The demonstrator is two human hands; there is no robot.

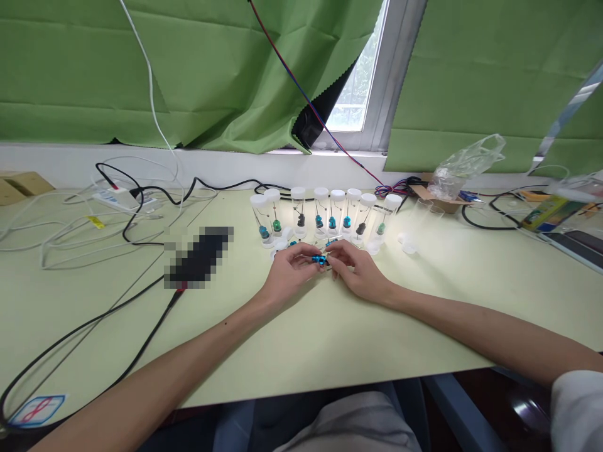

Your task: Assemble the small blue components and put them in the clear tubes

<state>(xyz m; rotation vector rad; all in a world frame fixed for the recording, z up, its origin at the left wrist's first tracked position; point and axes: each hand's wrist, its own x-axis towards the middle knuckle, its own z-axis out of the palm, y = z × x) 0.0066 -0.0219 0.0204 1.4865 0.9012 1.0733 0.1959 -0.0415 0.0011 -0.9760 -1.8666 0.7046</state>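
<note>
A row of capped see-through tubes (332, 216), each with a small coloured piece and bent wire inside, stands across a pale table (301, 358); every place here is given from that row. Just in front of its middle, a small blue piece (321, 259) is held up between the person's two bare hands. The left hand (293, 271) pinches it between thumb and fingers; the right hand (360, 271) curls thumb and fingertips against its other end, though whether they grip or only touch it I cannot tell. Loose blue parts (331, 243) lie between the hands and the row, partly hidden by the fingers. The likeliest mishap seems a slip: the piece is tiny, so a loosened pinch could drop it among those similar parts. A forward nudge of the knuckles could tip the tall, narrow tubes, one knocking the next. To the right of the row, small white caps (409, 243) might be swept away by a careless sleeve (577, 402)
</note>
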